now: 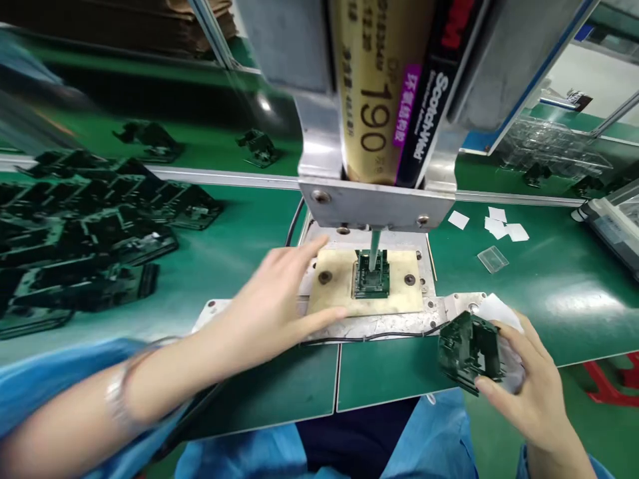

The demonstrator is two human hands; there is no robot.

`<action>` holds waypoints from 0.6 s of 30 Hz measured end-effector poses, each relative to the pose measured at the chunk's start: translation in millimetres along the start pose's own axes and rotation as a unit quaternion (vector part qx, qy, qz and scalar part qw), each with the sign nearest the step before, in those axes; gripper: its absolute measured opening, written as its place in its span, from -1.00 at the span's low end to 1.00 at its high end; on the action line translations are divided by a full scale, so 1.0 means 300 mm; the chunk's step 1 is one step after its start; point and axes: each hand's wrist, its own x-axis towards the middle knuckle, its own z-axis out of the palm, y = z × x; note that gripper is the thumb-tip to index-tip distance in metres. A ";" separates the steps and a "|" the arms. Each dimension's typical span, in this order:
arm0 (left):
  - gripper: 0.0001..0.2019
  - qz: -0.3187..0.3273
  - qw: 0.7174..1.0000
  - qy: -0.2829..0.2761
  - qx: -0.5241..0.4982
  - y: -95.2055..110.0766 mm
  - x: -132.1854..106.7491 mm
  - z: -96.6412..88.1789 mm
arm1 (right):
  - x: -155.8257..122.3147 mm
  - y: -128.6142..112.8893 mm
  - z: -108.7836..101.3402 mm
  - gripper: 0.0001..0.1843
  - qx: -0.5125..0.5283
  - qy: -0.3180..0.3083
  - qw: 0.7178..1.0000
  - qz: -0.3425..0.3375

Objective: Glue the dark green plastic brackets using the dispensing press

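Observation:
My left hand (279,303) is open at the left side of a cream fixture plate (332,296), thumb and fingers apart, holding nothing. A small green circuit board part (372,285) sits in the plate's pocket, beneath the dispensing nozzle (374,249) of an adhesive cartridge (382,100) clamped in a metal holder. Whether the nozzle tip touches the part I cannot tell. Near the front right edge, my right hand (529,372) grips a folded assembly of circuit boards (469,352), with white wipe-like material (502,316) between it and the palm.
Many similar board assemblies (90,226) stand in rows at the left of the green table (239,226). White paper squares (496,226) and a small clear plate (492,259) lie at the right. Clear plastic trays (554,146) sit behind a metal rail. A black cable (379,336) crosses the fixture's front.

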 end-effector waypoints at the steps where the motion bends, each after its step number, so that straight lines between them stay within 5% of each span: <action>1: -0.39 0.005 0.999 0.040 0.031 -0.020 -0.046 -0.013 | 0.001 0.003 0.010 -0.49 -0.020 -0.003 1.000 -0.007; 4: -0.73 -0.011 0.988 0.121 0.092 -0.091 -0.200 -0.019 | -0.013 0.013 0.025 -0.51 -0.077 -0.025 0.997 -0.016; 7: -0.52 -0.037 0.984 0.123 0.119 -0.136 -0.328 0.010 | -0.043 0.019 0.034 -0.50 -0.141 -0.018 0.989 -0.026; 10: -0.33 -0.018 0.978 0.131 0.162 -0.115 -0.370 0.037 | -0.071 0.019 0.044 -0.46 -0.179 0.011 0.983 -0.026; 13: -0.31 0.012 0.983 0.127 0.130 -0.043 -0.303 0.047 | -0.090 0.018 0.049 -0.43 -0.187 0.018 0.982 -0.006; 18: -0.05 -0.027 0.993 0.005 -0.114 0.057 -0.037 0.042 | -0.097 0.034 0.037 -0.44 -0.171 0.004 0.985 0.012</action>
